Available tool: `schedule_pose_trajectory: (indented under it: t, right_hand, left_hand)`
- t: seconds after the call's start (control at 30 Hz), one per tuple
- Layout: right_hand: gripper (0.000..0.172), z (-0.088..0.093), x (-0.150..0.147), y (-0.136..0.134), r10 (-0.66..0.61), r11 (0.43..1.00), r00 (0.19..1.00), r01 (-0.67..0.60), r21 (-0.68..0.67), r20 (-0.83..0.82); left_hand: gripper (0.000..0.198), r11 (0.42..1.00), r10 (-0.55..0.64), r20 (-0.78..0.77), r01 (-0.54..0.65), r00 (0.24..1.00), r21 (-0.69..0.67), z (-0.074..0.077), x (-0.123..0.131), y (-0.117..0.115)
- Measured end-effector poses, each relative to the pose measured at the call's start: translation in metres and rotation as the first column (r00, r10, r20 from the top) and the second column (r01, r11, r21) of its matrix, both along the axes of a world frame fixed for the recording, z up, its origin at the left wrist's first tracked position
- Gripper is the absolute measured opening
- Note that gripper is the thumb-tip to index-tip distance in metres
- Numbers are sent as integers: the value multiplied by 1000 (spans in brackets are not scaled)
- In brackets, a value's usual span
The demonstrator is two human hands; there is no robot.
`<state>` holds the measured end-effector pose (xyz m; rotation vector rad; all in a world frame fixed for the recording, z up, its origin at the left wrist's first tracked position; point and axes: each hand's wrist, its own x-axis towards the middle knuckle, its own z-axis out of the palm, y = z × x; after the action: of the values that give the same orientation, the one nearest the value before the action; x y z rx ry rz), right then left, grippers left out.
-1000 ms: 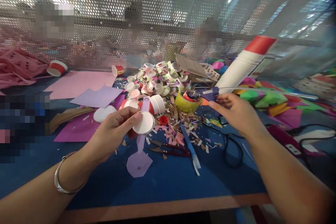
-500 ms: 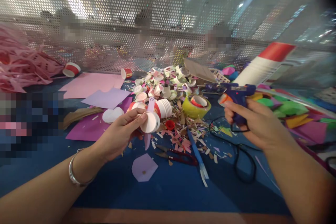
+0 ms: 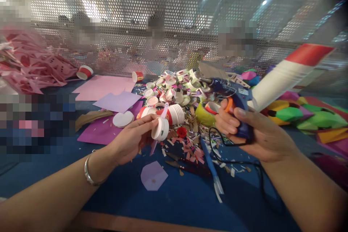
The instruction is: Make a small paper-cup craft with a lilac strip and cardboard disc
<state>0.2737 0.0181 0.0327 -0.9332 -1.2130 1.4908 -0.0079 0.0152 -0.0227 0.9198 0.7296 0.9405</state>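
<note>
My left hand (image 3: 140,132) pinches a short white paper cup base (image 3: 160,129), its round end turned toward the left. A narrow purple paper strip (image 3: 164,110) stands up behind it and shows again below. My right hand (image 3: 244,127) is wrapped around a dark blue glue gun (image 3: 239,101) with an orange trigger, fingers by the trigger. Its nozzle points left, above the pile of cut cup pieces (image 3: 176,88). Beyond the cup base lies a stack of white and red paper cups (image 3: 174,114). A cut purple paper piece (image 3: 154,176) lies nearer me on the blue table.
Dark-handled scissors (image 3: 190,166) and a blue pen-like tool (image 3: 208,157) lie among paper scraps. A yellow-green tape roll (image 3: 203,115) sits near my right hand, and a black cord (image 3: 239,162) loops below. A tall cup stack (image 3: 290,76) leans at right; pink paper strips (image 3: 35,59) heap at left.
The glue gun in my right hand has come nearer and shifted a little left, toward the cup base. My left hand has turned the cup base so more of its side shows.
</note>
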Motion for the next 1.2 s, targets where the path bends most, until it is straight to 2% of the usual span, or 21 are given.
schedule_pose_trajectory:
  t: [0.27,0.4,0.5,0.6,0.7,0.9,1.2]
  right_hand:
    - [15,-16,-1,-5,20,1000,997,-22,21,77]
    - [13,-25,2,-8,75,996,976,-82,26,205]
    - [21,-33,4,-10,57,994,931,-86,64,362]
    - [33,-40,7,-11,7,984,844,-102,147,536]
    - [32,-41,8,-12,-37,966,772,-135,221,634]
    - [24,-39,8,-14,-87,938,736,-167,305,671]
    - [26,-46,10,-12,-152,888,653,-240,393,742]
  left_hand:
    - [17,1000,-14,3,14,1000,-8,-1,3,0]
    - [16,1000,-1,-13,1,1000,3,0,2,0]
    - [15,999,14,-15,-13,1000,44,0,2,0]
    - [16,996,9,-18,-7,1000,89,-1,2,0]
    - [17,994,-1,-29,4,1000,109,-2,2,1]
    - [19,989,9,-73,2,997,147,-3,1,3]
    - [17,986,15,-94,1,995,166,-7,0,3]
